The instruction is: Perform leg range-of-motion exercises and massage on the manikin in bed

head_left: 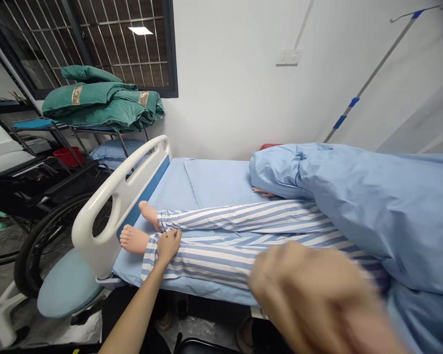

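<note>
A lying figure, apparently a care manikin, shows two bare feet (134, 239) and legs in blue-and-white striped pajama trousers (214, 255). My left hand (169, 244) is closed on the trouser fabric at the nearer lower leg, just above the ankle. Close to the camera, my right hand (310, 287) is smeared by motion above the thigh area; its fingers cannot be made out clearly. A light blue quilt (354, 191) is bunched over the upper body, with part of the figure's hand (264, 192) showing at its edge.
The bed's white footboard (120, 182) rises left of the feet. Beyond it stand a wheelchair (55, 236) and a round pale-blue seat (69, 285). Green folded bedding (107, 105) lies under the window. An IV pole (372, 76) leans at the right.
</note>
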The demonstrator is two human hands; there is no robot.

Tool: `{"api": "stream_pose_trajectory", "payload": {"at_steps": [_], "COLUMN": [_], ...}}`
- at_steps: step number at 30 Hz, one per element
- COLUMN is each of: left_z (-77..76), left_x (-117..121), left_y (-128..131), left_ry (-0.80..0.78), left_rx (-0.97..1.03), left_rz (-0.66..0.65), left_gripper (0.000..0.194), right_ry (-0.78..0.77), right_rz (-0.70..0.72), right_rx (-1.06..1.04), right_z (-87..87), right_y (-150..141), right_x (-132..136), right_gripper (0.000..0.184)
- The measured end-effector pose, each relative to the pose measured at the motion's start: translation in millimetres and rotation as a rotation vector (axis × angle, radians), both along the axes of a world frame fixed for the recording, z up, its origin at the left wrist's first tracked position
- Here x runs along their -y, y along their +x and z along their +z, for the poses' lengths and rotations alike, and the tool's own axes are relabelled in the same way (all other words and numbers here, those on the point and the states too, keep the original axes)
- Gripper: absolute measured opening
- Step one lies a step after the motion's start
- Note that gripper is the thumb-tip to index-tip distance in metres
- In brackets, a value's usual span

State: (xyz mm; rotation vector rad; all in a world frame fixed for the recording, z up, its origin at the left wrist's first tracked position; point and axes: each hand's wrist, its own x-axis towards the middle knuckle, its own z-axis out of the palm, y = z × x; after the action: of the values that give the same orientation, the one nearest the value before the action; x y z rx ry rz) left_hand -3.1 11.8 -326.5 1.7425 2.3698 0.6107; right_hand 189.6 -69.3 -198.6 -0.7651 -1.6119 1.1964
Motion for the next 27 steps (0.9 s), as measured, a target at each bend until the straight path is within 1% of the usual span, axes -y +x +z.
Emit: {"api": "stream_pose_trajectory", "payload": {"at_steps": [3,5,8,11,13,15,17,19,22,24,25,27], "left_z": [-0.8,-1.4,-4.7,-10.2,-13.6,-15.9,-16.0,-12.7,-2.1,4.1,5.4,2.7], "left_x": [1.6,2.8,2.6,0.2,-0.8,-1.0,-1.7,-3.8,-8.9,-11.0,-11.0,-9.0], "left_y": [-1.9,-4.1,-9.2,-15.1,-18.2,-20.0,-20.3,-19.0,-14.5,-11.3,-10.1,-9.2], "left_ry": [-0.013,-0.012,0.006,0.042,0.096,0.174,0.256,0.299,0.331,0.374,0.395,0.396], "left_rx": [-0.014,-0.016,-0.023,0.013,0.113,0.245,0.368,0.5,0.742,0.869,0.905,0.908], "left_rz": [-0.022,-0.049,-0.089,-0.066,-0.034,-0.028,-0.04,-0.047,-0.019,-0.011,-0.014,-0.039], "left_gripper": [0.037,0.035,0.03,0.03,0.032,0.037,0.039,0.039,0.04,0.04,0.04,0.039], "right_ry": [-0.017,-0.02,-0.012,0.009,-0.003,-0.008,0.001,0.0,-0.017,-0.024,-0.028,-0.037], "right_rz": [-0.016,-0.034,-0.083,-0.178,-0.281,-0.354,-0.383,-0.386,-0.37,-0.351,-0.349,-0.356], "right_rx": [0.012,0.02,0.046,0.104,0.126,0.15,0.184,0.205,0.188,0.162,0.15,0.142], "right_z": [-9.3,-23.6,-57.2,-94.8,-114.9,-127.8,-133.7,-134.6,-133.2,-132.8,-132.9,-133.6], "right_y": [-49.1,-73.3,-98.3,-116.8,-125.7,-131.1,-133.4,-133.5,-132.1,-131.1,-130.6,-130.0], "right_x": [-22.7,-37.3,-56.2,-70.3,-76.4,-80.0,-81.8,-82.6,-83.4,-83.9,-84.0,-84.2], "right_gripper": [0.044,0.043,0.041,0.039,0.04,0.04,0.04,0.039,0.039,0.04,0.04,0.04]}}
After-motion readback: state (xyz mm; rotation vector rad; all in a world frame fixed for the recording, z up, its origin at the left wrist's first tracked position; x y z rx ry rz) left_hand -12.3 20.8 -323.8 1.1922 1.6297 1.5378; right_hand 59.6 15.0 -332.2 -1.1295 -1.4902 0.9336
